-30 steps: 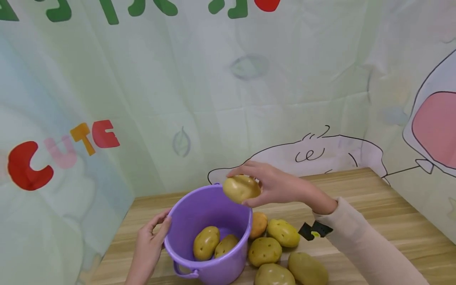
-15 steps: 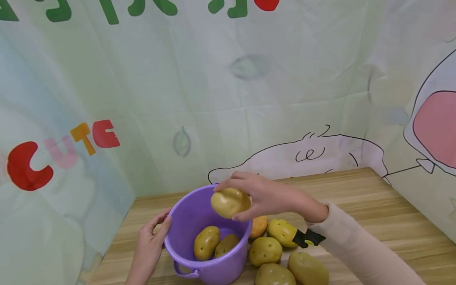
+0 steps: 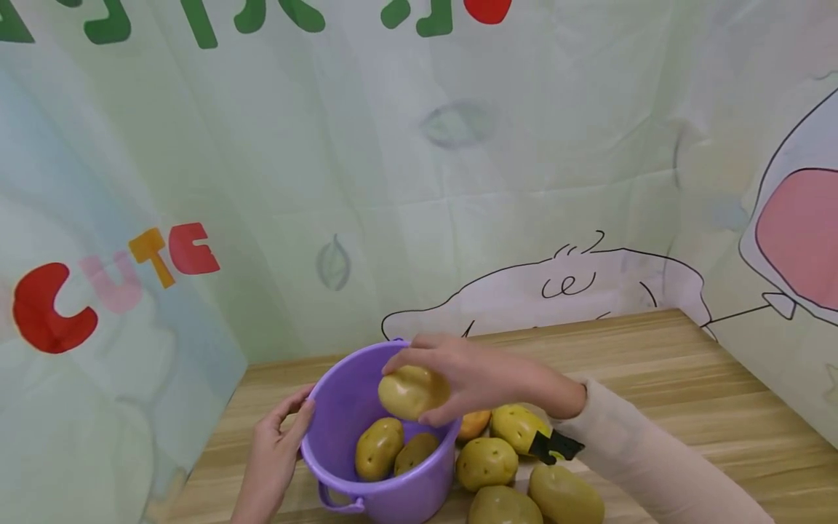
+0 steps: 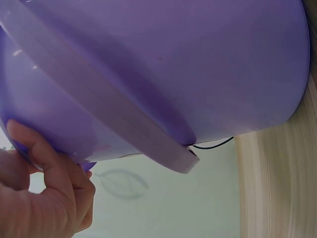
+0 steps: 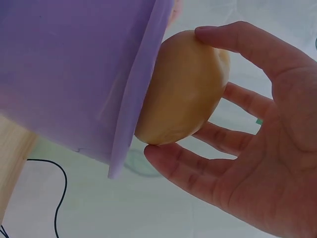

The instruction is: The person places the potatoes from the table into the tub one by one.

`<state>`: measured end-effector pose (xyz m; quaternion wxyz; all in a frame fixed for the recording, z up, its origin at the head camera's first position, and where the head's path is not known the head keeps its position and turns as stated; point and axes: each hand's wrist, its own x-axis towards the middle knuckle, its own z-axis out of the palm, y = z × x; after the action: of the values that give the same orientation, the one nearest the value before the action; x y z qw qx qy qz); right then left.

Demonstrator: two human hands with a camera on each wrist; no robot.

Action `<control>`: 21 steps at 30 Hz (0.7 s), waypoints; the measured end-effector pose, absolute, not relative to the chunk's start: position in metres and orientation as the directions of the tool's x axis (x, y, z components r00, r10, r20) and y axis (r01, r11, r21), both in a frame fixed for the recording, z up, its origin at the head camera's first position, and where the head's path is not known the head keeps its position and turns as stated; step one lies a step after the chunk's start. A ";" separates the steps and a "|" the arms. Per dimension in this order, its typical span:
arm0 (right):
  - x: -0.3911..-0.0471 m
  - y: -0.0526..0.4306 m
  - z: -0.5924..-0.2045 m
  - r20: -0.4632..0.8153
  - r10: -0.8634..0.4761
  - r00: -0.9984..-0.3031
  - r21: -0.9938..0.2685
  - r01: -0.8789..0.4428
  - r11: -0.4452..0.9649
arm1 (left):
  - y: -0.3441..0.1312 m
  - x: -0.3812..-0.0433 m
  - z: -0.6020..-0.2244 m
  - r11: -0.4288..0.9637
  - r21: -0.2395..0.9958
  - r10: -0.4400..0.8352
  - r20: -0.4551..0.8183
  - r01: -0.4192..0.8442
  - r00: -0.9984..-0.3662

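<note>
A purple bucket (image 3: 419, 498) stands on the wooden table, with two potatoes (image 3: 380, 448) lying inside. My left hand (image 3: 275, 444) grips the bucket's rim on its left side; the left wrist view shows the fingers (image 4: 59, 176) curled over that rim, with the bucket's handle (image 4: 99, 104) hanging across the wall. Over the bucket's mouth my right hand (image 3: 471, 375) holds a pale potato (image 3: 412, 393) between thumb and fingers. In the right wrist view this potato (image 5: 185, 89) is partly hidden behind the bucket's rim (image 5: 141, 74).
Right of the bucket lie several more potatoes (image 3: 487, 463) and an orange-toned round item (image 3: 474, 424), partly hidden by the bucket and my hand. A black strap piece (image 3: 555, 445) sticks out by the right sleeve. A printed curtain (image 3: 393, 182) stands behind the wooden table (image 3: 655, 364).
My right hand has moved left and down with the potato, from the bucket's right rim to over its opening. The left hand and bucket stay in place.
</note>
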<state>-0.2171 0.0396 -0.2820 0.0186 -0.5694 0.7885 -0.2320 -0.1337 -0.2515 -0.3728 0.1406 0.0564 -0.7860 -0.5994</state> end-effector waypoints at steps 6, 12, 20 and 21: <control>-0.219 0.034 -0.286 0.228 -0.927 -0.297 -0.338 -0.917 0.211 | -0.251 -0.130 -0.374 0.282 0.956 -0.275 0.161 0.081 -0.948; -0.222 0.026 -0.283 0.210 -0.942 -0.262 -0.301 -0.934 0.193 | -0.254 -0.132 -0.367 0.310 0.941 -0.262 0.225 0.139 -0.939; -0.228 0.027 -0.280 0.143 -0.947 -0.287 -0.318 -0.920 0.230 | -0.249 -0.140 -0.359 0.338 0.927 -0.239 0.255 0.166 -0.937; -0.228 0.028 -0.279 0.138 -0.947 -0.291 -0.318 -0.918 0.236 | -0.248 -0.141 -0.359 0.341 0.924 -0.231 0.259 0.172 -0.938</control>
<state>-0.2282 0.0282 -0.2792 0.0416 -0.5938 0.7852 -0.1709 -0.1414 -0.2478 -0.3588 0.1753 0.0185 -0.7998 -0.5738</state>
